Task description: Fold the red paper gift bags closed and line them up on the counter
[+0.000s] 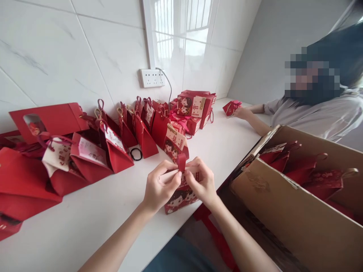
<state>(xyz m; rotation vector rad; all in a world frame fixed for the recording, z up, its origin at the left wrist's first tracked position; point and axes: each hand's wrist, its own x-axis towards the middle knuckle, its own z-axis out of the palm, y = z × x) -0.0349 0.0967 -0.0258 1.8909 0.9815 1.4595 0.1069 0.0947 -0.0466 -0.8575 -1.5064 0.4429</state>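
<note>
A red gift box [181,199] printed with cartoon figures stands upright near the front edge of the white counter. Both my hands pinch its top, thumbs nearly meeting. My left hand [161,185] grips the pale top flap on the left side. On the right, my right hand [202,181] has fingers curled over the same top edge. Between my fingertips a dark red ribbon loop [182,162] sticks up. Just behind stands another gift box [174,143] with a cream label. The far side of the held box is hidden.
Several red gift boxes [119,151] line the wall on the left, beside a black ring [136,154]. More boxes [195,107] are stacked behind. A cardboard carton [263,189] holding red boxes stands at right. A co-worker's hand [239,112] holds a small red box [231,107].
</note>
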